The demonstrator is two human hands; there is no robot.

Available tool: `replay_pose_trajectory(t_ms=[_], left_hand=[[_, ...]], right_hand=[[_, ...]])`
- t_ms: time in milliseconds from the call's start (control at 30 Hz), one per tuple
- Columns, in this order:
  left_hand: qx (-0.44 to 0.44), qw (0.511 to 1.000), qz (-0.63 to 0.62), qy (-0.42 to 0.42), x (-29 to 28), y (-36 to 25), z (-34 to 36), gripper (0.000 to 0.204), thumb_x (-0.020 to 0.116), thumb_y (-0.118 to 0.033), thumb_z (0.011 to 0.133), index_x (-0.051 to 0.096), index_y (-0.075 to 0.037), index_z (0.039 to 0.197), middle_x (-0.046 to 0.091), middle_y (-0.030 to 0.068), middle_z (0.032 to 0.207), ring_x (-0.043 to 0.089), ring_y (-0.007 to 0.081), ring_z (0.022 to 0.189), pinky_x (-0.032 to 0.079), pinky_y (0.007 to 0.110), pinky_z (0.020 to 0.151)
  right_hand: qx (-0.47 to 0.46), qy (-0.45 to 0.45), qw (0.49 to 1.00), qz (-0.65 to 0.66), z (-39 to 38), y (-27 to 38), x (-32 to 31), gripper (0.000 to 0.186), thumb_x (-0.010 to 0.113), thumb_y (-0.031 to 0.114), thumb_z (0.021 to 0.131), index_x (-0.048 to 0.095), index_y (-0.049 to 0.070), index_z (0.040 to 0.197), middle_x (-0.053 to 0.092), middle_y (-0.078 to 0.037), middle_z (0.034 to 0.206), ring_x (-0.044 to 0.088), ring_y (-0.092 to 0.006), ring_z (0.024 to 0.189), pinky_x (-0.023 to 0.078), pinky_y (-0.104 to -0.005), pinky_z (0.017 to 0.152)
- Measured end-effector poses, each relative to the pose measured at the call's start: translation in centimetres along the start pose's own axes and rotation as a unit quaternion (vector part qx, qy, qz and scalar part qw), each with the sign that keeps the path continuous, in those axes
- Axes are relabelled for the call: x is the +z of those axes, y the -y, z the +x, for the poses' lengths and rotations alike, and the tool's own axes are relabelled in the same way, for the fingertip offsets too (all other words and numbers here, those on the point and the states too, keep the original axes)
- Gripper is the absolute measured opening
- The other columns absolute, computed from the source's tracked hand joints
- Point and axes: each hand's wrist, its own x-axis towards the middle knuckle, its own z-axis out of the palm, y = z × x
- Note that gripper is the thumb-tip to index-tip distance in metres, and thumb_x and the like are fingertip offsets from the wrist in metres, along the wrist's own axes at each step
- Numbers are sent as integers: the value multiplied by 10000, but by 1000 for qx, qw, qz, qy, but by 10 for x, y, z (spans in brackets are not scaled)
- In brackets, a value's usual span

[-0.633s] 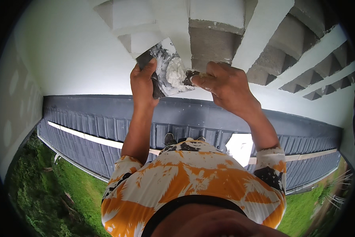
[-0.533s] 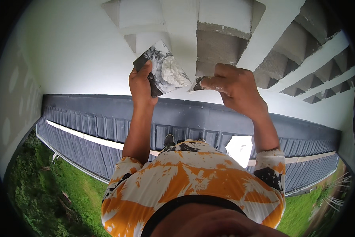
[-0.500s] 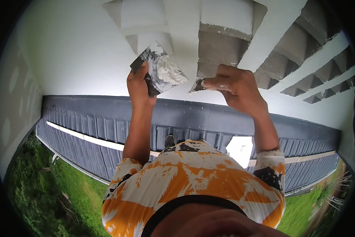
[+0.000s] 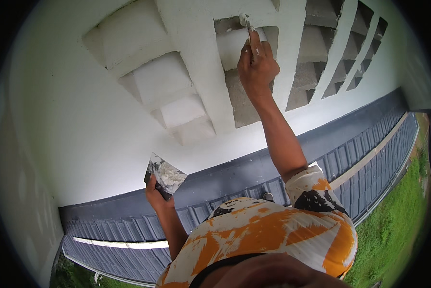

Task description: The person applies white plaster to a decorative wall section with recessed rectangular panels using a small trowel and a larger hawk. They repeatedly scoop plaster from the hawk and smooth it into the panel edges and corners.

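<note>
My right hand (image 4: 256, 65) is raised high and grips a small putty knife (image 4: 247, 21), its blade pressed against a recessed block opening (image 4: 234, 45) in the white wall. The opening's top part looks freshly white, the lower part bare grey. My left hand (image 4: 156, 192) is held low and grips a flat metal board (image 4: 164, 174) loaded with white filler, tilted beside the wall's base.
The white wall (image 4: 81, 120) has stepped recesses on the left (image 4: 162, 91) and rows of grey block openings on the right (image 4: 321, 53). A dark grey tiled roof (image 4: 359, 153) runs below me. Green grass (image 4: 397, 211) lies far beneath at the right.
My hands were together with the knife at the board. Now the right hand has reached up to the wall opening and the left has dropped low with the board. The view has tilted.
</note>
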Motion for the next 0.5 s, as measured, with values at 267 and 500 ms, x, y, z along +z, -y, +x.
replay_pose_trajectory(t_ms=[267,500], left_hand=[[21,997,-4,-69,-60,-40,17,413,503,-183,962,477,16,1323,594,160,1249,629,303,1097,554,439,889],[13,994,21,-105,-83,-57,24,405,508,-196,956,511,31,1291,618,153,1201,643,287,1069,566,423,855]], right_hand=[[-29,72,990,-120,-36,36,6,480,712,120,722,637,129,1196,585,-43,733,585,-232,510,445,-361,430],[75,50,984,-153,9,41,15,372,624,119,816,607,48,1181,675,-105,773,636,-311,545,474,-414,457]])
